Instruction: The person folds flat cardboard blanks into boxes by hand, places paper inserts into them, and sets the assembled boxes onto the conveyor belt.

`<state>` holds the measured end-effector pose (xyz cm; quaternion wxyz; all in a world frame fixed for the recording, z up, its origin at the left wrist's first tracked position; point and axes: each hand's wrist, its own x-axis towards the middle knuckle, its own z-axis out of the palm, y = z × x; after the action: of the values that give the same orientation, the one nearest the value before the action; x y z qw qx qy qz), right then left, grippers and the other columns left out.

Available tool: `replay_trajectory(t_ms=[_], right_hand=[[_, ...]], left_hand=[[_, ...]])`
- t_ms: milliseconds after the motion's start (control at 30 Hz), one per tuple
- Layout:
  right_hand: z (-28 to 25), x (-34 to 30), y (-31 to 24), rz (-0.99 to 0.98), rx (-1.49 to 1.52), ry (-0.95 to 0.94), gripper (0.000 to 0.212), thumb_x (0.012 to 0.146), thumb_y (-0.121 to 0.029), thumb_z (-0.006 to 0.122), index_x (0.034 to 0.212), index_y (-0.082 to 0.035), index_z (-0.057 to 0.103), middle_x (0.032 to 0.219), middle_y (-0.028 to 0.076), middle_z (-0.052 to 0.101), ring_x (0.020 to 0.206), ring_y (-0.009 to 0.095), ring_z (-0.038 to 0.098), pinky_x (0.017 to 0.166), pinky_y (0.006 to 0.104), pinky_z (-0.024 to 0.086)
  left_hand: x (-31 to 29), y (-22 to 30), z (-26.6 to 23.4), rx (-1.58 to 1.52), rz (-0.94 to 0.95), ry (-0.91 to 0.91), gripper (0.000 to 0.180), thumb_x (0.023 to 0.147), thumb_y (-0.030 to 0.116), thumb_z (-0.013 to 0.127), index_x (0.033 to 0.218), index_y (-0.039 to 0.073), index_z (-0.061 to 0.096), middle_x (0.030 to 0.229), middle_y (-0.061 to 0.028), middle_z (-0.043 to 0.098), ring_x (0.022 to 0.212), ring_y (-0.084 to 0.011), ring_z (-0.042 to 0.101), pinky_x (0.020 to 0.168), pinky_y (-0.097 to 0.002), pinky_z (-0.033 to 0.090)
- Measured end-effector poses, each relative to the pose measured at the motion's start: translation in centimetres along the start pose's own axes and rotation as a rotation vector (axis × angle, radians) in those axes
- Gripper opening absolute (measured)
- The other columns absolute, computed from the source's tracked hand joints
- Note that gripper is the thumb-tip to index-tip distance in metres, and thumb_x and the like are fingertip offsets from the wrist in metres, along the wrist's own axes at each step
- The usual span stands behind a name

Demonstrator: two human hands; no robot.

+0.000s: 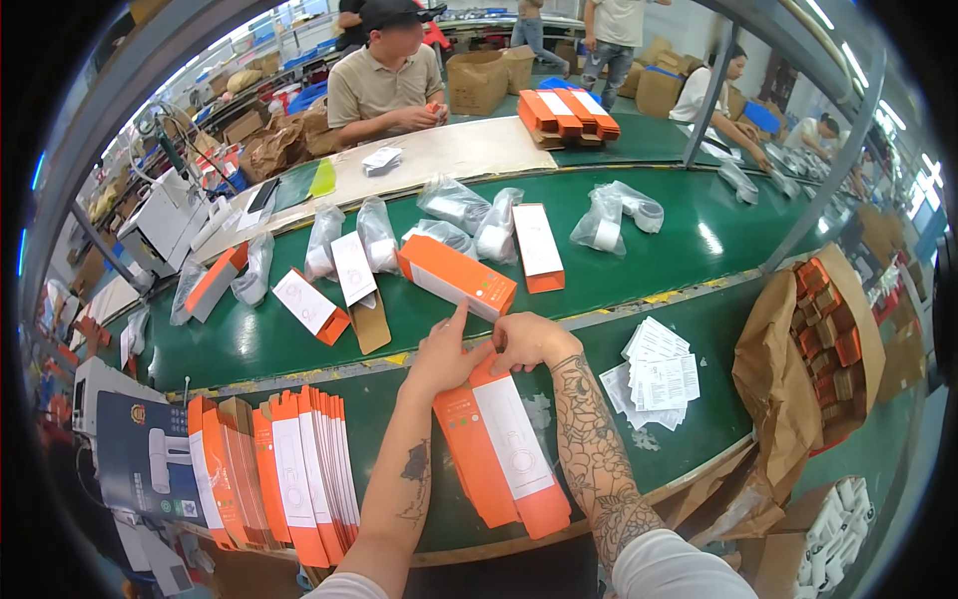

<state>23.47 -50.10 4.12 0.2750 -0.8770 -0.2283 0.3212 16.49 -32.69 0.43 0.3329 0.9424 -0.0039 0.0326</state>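
Note:
A flat-looking orange and white carton [504, 439] lies tilted on the green bench in front of me. Both hands are at its far end. My left hand [444, 351] is closed on the left of that end, with its index finger stretched forward. On the right of the same end, my right hand [531, 341] has its fingers curled in against the card. My hands partly hide the end flaps. Just beyond my fingertips, an erect orange box [457, 275] lies on the green conveyor belt.
Folded cartons [289, 459] stand in a row at left, beside a dark printed box [145, 454]. White leaflets [659, 374] lie at right, near a paper sack of cartons [798, 349]. Bagged parts [604, 220] and boxes [539, 245] sit on the belt; a co-worker [389, 85] sits opposite.

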Motion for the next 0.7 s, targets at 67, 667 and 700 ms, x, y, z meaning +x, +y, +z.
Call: replay_trajectory(t_ms=[67, 667, 700], right_hand=[[0.2, 0.1, -0.3, -0.012, -0.013, 0.007, 0.038, 0.067, -0.017, 0.085, 0.090, 0.002, 0.061, 0.080, 0.008, 0.068, 0.063, 0.016, 0.067, 0.055, 0.0293, 0.055], [-2.5, -1.5, 1.8, -0.306, 0.638, 0.098, 0.015, 0.084, -0.012, 0.073, 0.092, -0.004, 0.064, 0.074, 0.000, 0.064, 0.061, 0.007, 0.060, 0.055, 0.0231, 0.050], [-2.8, -1.7, 1.8, -0.359, 0.794, 0.135, 0.013, 0.086, -0.012, 0.071, 0.093, -0.004, 0.064, 0.076, -0.001, 0.064, 0.063, 0.006, 0.060, 0.057, 0.0223, 0.049]], left_hand=[[0.0, -0.6, 0.2, 0.032, 0.003, 0.049, 0.076, 0.084, 0.037, 0.070, 0.145, 0.003, 0.039, 0.125, -0.0216, 0.061, 0.116, -0.0349, 0.057, 0.096, -0.0406, 0.047], [0.1, 1.4, -2.1, -0.203, -0.107, 0.166, 0.059, 0.095, 0.042, 0.059, 0.133, -0.003, 0.051, 0.106, -0.0182, 0.070, 0.097, -0.0293, 0.065, 0.087, -0.0377, 0.050], [0.1, 1.5, -2.7, -0.205, -0.095, 0.157, 0.059, 0.095, 0.042, 0.059, 0.133, -0.003, 0.051, 0.106, -0.0182, 0.070, 0.097, -0.0293, 0.065, 0.087, -0.0377, 0.050]])
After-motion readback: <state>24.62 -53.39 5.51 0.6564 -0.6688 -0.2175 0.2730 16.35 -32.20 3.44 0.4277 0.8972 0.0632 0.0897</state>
